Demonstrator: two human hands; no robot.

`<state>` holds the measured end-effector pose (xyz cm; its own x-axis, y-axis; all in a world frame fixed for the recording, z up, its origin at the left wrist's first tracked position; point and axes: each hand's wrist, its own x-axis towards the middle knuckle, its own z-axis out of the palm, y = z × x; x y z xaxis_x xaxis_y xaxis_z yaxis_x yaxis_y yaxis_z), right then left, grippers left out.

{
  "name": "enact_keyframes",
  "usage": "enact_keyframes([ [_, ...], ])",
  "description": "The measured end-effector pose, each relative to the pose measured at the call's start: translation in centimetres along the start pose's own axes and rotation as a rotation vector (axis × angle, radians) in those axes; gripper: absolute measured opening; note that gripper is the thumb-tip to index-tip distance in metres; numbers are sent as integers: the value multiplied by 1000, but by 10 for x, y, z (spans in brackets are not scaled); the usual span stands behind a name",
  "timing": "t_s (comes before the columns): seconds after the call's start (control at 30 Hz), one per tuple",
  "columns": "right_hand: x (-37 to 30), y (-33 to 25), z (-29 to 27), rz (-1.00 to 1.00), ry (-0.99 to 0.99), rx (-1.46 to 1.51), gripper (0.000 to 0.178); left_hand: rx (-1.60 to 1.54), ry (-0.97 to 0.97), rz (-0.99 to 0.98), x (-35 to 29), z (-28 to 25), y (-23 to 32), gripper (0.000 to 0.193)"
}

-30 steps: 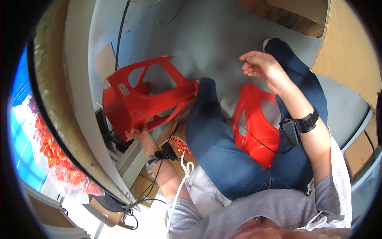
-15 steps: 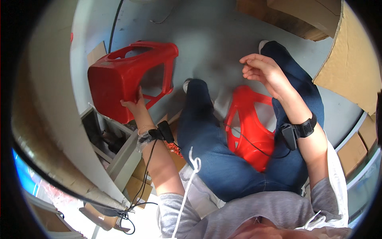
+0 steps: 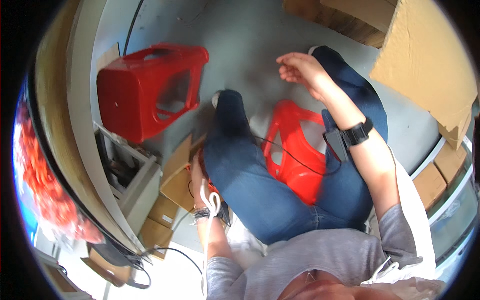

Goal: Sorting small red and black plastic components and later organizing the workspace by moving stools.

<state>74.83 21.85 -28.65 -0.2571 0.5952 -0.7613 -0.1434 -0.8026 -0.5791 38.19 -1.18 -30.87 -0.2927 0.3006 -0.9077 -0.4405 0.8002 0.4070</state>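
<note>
- My right hand (image 3: 300, 70) hovers over my right knee, palm down, fingers loosely curled and parted, its grip closed on nothing; a black watch-like band (image 3: 358, 134) circles the wrist, with a small dark box strapped beside it and a thin black cable running off it across my lap.
- My left hand (image 3: 197, 167) hangs low beside my left thigh, mostly hidden behind the leg; I cannot tell whether its grip is spread or pressed together. A dark band sits on that wrist and a white cord (image 3: 210, 200) loops over the forearm.
- A red plastic stool (image 3: 150, 90) lies tipped on its side on the floor to my left, well clear of both hands; it is glossy moulded plastic with cut-out side openings and rounded corners.
- A second red plastic stool (image 3: 292, 150) stands between my knees under me, its slotted seat showing between my blue denim legs.
- The floor (image 3: 240, 40) is smooth grey concrete.
- Brown cardboard boxes (image 3: 175, 180) lie flat by my left leg, and large cardboard sheets (image 3: 425, 60) lean at the right.
- A pale curved wall edge and a blurred mass of red items (image 3: 40, 180) fill the far left.
</note>
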Motion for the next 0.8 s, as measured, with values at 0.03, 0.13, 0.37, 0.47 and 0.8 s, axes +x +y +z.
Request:
enact_keyframes([
  [0.03, 1, 2, -10, -37, 38, -38, 22, 33, 11, 1, -39, 15, -18, 37],
  [0.13, 5, 5, -16, -136, 52, -129, 26, 191, 20, 221, -132, 20, -65, 57],
  [0.37, 31, 54, -36, 59, 84, 11, 23, -103, 207, 51, -82, 32, -199, 63],
  [0.47, 20, 66, -52, 257, 107, -78, 26, -234, 236, 31, -163, -3, -302, 66],
  [0.8, -53, 40, 97, 373, -189, -1178, 29, -617, 270, -289, -95, 126, -401, 77],
])
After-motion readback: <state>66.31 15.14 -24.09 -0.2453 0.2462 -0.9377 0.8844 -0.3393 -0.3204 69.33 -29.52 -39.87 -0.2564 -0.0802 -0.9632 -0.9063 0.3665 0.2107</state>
